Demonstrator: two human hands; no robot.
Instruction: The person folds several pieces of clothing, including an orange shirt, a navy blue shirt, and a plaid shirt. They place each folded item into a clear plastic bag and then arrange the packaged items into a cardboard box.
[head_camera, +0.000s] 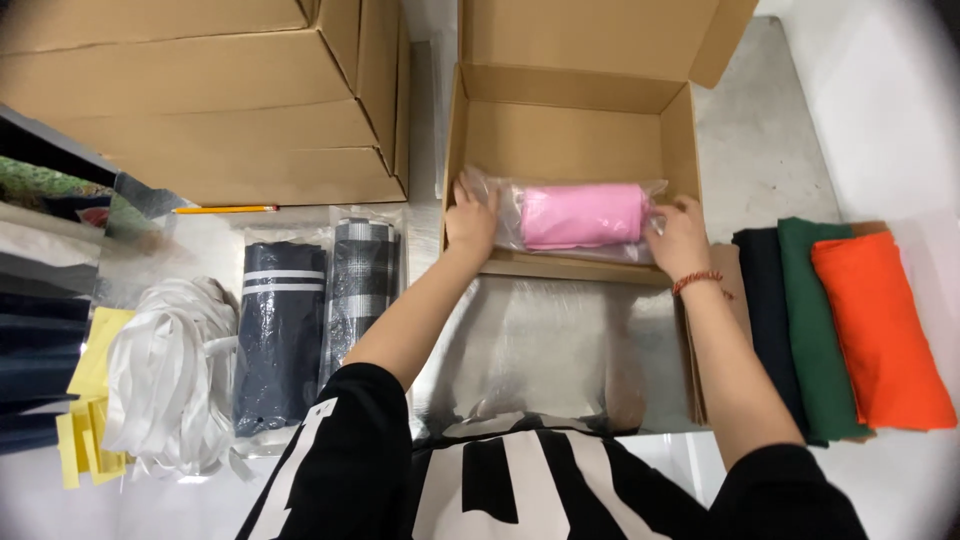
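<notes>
On pale worktable (880, 120), open cardboard box (680, 140), both hands' fingers gripping bagged pink roll (583, 215), stacked cartons (200, 100) beside

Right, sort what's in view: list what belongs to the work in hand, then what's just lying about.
In hand:
left hand
right hand
bagged pink roll
open cardboard box

Lying about:
orange cloth
green cloth
dark cloth
white straps
two bagged dark garments
pencil
closed boxes

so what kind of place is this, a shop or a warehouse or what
Most likely a garment packing or order-fulfilment bench. Both hands, left hand and right hand, hold a bagged pink garment in an open cardboard box; more closed boxes are stacked behind, and folded garments lie alongside.
</notes>
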